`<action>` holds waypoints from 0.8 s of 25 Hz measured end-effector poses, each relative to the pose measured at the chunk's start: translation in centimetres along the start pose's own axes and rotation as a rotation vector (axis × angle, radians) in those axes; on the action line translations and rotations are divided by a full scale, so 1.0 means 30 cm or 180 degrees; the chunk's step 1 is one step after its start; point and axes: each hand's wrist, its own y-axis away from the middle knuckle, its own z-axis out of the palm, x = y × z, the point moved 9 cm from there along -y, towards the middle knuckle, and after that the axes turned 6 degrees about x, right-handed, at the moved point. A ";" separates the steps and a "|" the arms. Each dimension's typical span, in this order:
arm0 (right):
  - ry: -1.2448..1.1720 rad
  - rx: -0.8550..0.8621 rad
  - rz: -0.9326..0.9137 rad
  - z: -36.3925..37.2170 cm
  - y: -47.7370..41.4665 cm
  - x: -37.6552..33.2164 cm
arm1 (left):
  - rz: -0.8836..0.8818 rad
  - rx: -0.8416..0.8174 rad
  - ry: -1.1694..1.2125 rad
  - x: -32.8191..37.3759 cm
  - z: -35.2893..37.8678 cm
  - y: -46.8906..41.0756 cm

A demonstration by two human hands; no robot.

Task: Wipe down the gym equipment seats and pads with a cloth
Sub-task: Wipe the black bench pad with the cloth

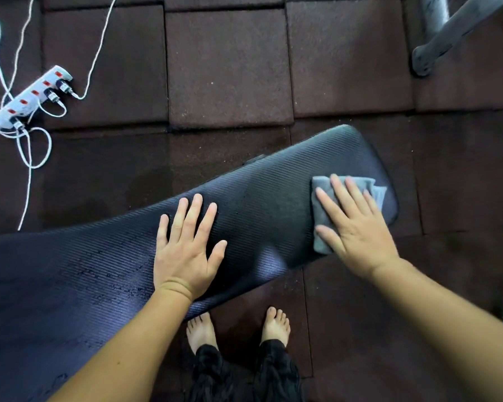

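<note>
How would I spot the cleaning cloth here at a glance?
Find the long black ribbed bench pad slanting across the dark floor tiles. At its rounded right end, the right hand presses flat on the cloth: a folded grey square, the only fabric on the pad.

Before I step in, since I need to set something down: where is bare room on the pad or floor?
The floor tiles beyond the pad, between the power strip and the metal frame leg, are bare. So is the pad between the left hand and the cloth. Crowded: cables around the strip, and the pad's right end under the right hand.
</note>
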 end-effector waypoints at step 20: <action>-0.0283 -0.0191 0.0801 -0.020 -0.417 0.034 | 0.0004 -0.0012 -0.0112 -0.001 0.006 0.005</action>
